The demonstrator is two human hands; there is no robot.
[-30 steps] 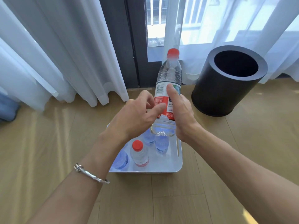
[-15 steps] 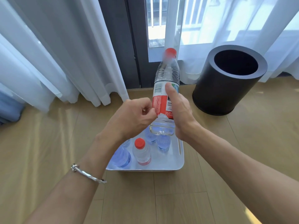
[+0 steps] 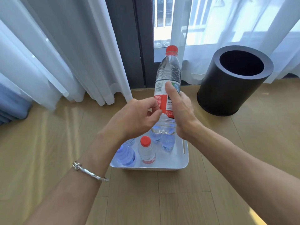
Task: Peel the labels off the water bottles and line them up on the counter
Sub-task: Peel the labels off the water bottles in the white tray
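Note:
My right hand [image 3: 180, 109] grips a clear water bottle [image 3: 168, 69] with a red cap, held upright above the bin, thumb pressed on its red and white label [image 3: 162, 99]. My left hand [image 3: 138, 117] has curled fingers at the label's left edge, thumb and forefinger pinching there. Below the hands sits a white plastic bin [image 3: 178, 166] on the floor. In it stand a small red-capped bottle [image 3: 146, 151] and several clear bluish bottles [image 3: 125, 155], partly hidden by my hands.
A black round waste bin [image 3: 233, 82], open at the top, stands on the wooden floor to the right. White curtains [image 3: 65, 54] hang along the window behind. A blue object [image 3: 11, 103] shows at the far left edge.
My left hand's fingers went from spread to curled at the label's left edge. The bottle shifted slightly left and tilted a little in my right hand.

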